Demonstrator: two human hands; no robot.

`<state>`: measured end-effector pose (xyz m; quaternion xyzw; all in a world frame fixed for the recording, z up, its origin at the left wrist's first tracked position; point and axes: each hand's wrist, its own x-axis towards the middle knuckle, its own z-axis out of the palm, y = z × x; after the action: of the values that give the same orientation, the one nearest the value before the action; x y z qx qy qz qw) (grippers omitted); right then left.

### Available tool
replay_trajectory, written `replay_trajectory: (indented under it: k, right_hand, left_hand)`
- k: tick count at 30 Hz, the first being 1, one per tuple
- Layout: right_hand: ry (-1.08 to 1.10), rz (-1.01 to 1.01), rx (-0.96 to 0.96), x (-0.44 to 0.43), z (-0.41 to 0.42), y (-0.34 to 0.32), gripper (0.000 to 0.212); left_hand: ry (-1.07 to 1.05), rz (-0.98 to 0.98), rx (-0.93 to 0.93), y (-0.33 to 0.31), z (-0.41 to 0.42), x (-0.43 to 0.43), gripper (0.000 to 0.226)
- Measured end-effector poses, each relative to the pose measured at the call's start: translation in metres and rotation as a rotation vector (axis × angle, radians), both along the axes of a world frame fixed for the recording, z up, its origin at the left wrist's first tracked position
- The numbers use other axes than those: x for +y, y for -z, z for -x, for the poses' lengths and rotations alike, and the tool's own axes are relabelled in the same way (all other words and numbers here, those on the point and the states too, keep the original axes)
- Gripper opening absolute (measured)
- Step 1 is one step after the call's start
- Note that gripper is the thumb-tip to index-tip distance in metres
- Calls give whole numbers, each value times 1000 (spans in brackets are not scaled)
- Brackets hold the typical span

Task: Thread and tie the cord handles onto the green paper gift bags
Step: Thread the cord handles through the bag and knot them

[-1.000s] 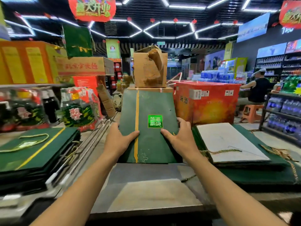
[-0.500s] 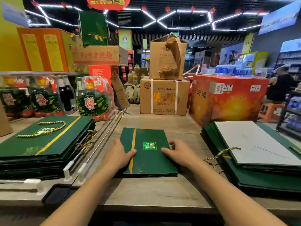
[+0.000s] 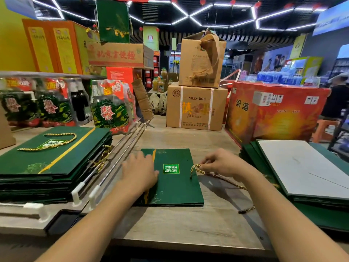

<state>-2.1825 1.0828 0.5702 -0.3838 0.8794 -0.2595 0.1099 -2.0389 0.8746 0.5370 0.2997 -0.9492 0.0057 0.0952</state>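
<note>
A wooden table (image 3: 188,224) carries all work items. A red carton (image 3: 273,114) stands at the far right of the table. A stack of finished green bags (image 3: 47,163) lies at the left; its top bag has a gold cord handle fitted. A second stack of flat green bags (image 3: 321,214) lies at the right with a white card (image 3: 302,167) on top. Two brown cartons (image 3: 196,106) stand one on the other at the far centre.

The green paper gift bag (image 3: 175,186) lies flat at the centre of the table, between the two stacks and touching neither. The left hand (image 3: 139,171) rests palm down on the bag's left part, fingers straight and close together, pressing the paper. The right hand (image 3: 224,165) is at the bag's right edge, thumb and fingertips pinched on a gold cord (image 3: 219,177). One end of the cord arcs down to the bag's face near that edge; the rest trails right across the table.
</note>
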Motion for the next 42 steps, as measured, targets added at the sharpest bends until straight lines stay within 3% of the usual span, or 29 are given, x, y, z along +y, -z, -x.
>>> replay_trajectory:
  k: [3,6,11,13,17,21,23,25,31,36,39,42]
  right_hand:
    - [-42,108,-16,-20,0,3,12]
    - [-66,186,-14,-35,6,6,9]
    - [-7,300,-126,-39,21,23,12]
    - [11,306,-186,-34,28,28,12]
    - [29,294,-184,-28,37,27,5]
    - [-51,344,-123,-34,28,28,2]
    - [-66,351,-112,-37,27,30,3]
    - [-35,356,-134,-37,29,33,5]
    - [105,392,-167,-27,35,35,6]
    - [16,397,-142,-35,31,40,4]
    - [-20,404,-141,-39,28,42,2]
    - [15,415,-208,-40,28,41,4]
  left_hand:
    - [331,-436,260,-9,24,8,57]
    - [477,-758,305,-14,43,17,61]
    - [433,-688,386,3,63,10,23]
    - [397,-657,355,10,63,5,18]
    - [330,-575,297,18,64,1,17]
    - [469,-554,329,17,67,9,36]
    - [498,-506,353,18,69,10,24]
    - [458,-463,399,18,69,7,11]
    - [226,-462,399,21,64,-9,13]
    - [383,-416,357,21,66,4,56]
    - [486,-446,373,25,69,8,37]
    - [436,-437,428,24,68,7,17]
